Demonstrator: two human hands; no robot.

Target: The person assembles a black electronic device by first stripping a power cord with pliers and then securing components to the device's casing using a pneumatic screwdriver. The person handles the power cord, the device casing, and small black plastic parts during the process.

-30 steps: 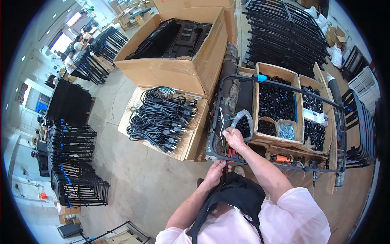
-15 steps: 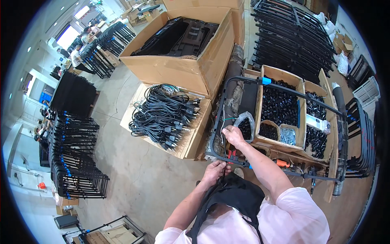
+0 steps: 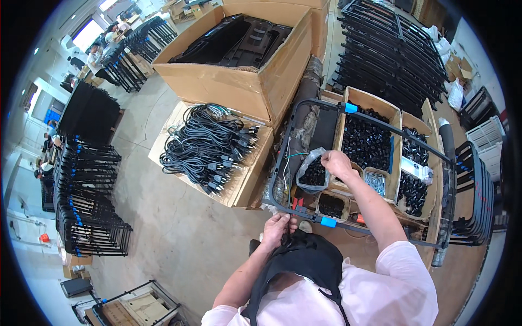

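Note:
A black tubular frame with blue pieces lies across the workbench in front of me. At its near left corner my left hand is closed in a pinch on a thin black cord, partly lost against my black apron. My right hand is inside the frame's outline, at the right rim of a clear plastic bag of small black parts. Its fingers are bunched and bent down; what they hold, if anything, is hidden. Thin white and green wires run along the frame's left side.
Wooden bins hold black parts and silver screws. Coiled power cords lie on a carton to the left, before a large cardboard box. Stacked black frames stand farther left; people work in the far background.
My right hand has left the wires at the frame's left side and moved right to the bag. My left hand stays pinched near the corner. The whole view has shifted slightly.

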